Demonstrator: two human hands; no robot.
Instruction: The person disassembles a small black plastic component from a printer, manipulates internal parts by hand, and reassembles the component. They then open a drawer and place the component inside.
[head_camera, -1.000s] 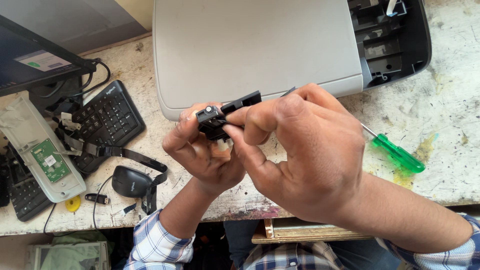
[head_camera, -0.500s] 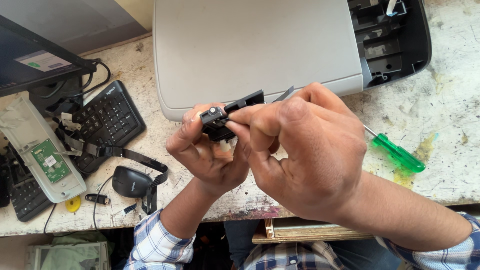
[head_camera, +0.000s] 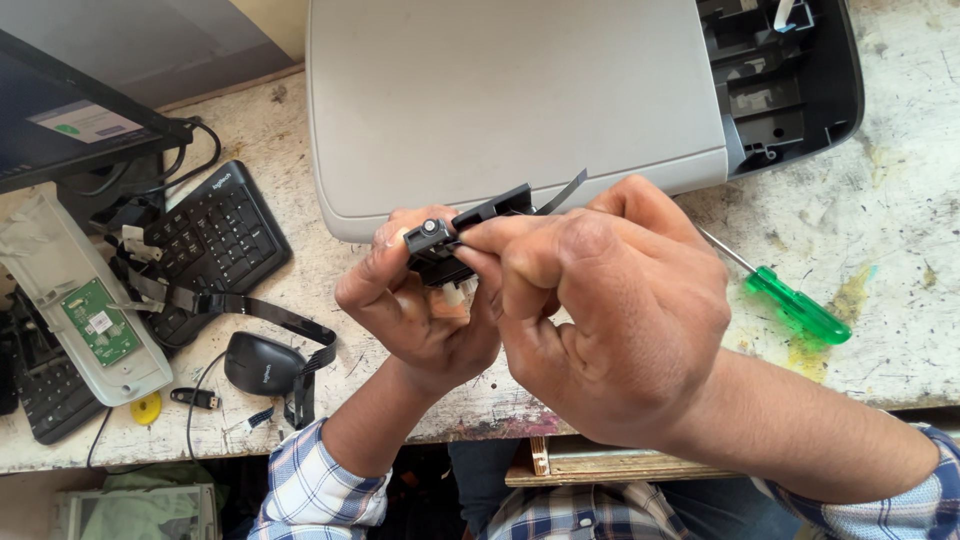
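Little moved since earlier frames: your left hand (head_camera: 415, 310) cradled small black part (head_camera: 450, 245) from below for support; your right hand (head_camera: 610, 310) pinched its top edge, held above worktop (head_camera: 900, 160) edge, before grey printer (head_camera: 520, 100); green screwdriver (head_camera: 795, 305) parked within reach.

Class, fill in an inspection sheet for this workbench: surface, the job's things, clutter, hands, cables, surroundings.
Surface: pale worktop, scratched and stained.
Job's things: small black part with a flat strip, held in both hands above the bench edge.
Clutter: green screwdriver, grey device casing, circuit board.
Hands: left hand and right hand pinch the part.
Cables: black ribbon beside mouse; cords by keyboard.
Surroundings: monitor at left.
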